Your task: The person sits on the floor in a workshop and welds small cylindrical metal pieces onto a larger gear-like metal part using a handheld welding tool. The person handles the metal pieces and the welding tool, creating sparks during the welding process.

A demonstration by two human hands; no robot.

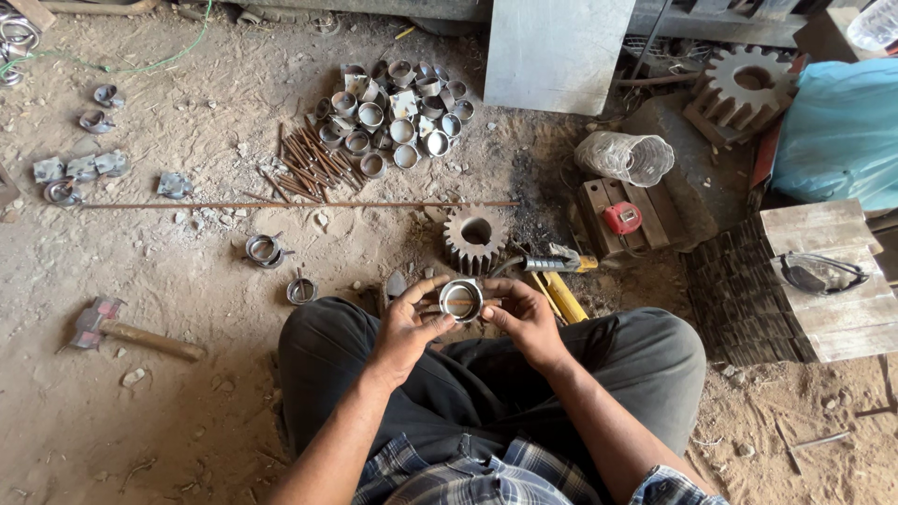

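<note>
Now left hand (404, 329), right hand (524, 318) both holding metal ring (460, 299) over lap

Shiny grey metal ring (460, 299); rusty brown gear (475, 238) above it. Red tape measure (622, 218) right of centre. Yellow bar (561, 295). Turquoise plastic sheet (840, 131) upper right. Blue-and-white checked shirt (468, 477), dark grey trousers (486, 374). Brown wooden hammer handle (154, 341) lower left. Dusty tan floor (168, 252).
</note>
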